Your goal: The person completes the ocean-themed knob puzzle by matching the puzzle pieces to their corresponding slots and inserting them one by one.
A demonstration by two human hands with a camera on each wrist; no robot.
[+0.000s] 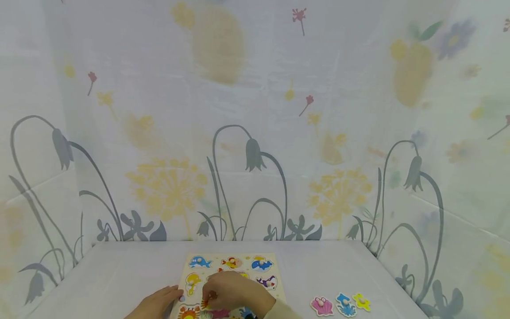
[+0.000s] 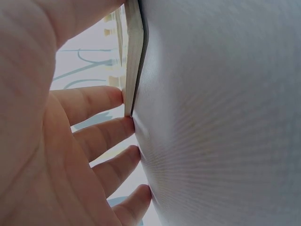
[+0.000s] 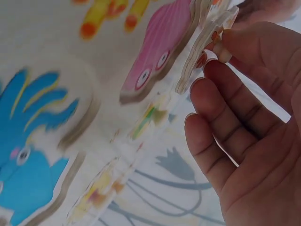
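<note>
My right hand [image 1: 233,290] is over the lower part of a wooden peg puzzle board [image 1: 280,290]. Its thumb and fingertips pinch the wooden knob [image 3: 222,51] of an orange crab puzzle piece [image 1: 204,305], which stands tilted, nearly edge-on in the right wrist view. Close to it is the board's crab picture [image 1: 188,313]. My left hand [image 1: 157,303] rests at the board's left edge, its fingers fairly straight. In the left wrist view the fingertips touch the board's side [image 2: 133,61] and the table cloth. Pink shell [image 3: 160,44] and blue octopus [image 3: 28,174] pictures show in the board's recesses.
Right of the board lie three loose pieces: a pink shell [image 1: 322,306], a blue octopus [image 1: 345,305] and a yellow starfish [image 1: 361,302]. Knobbed sea-animal pieces, such as a blue whale [image 1: 261,264], sit in the board's upper rows. A flower-print curtain [image 1: 255,195] hangs behind the table.
</note>
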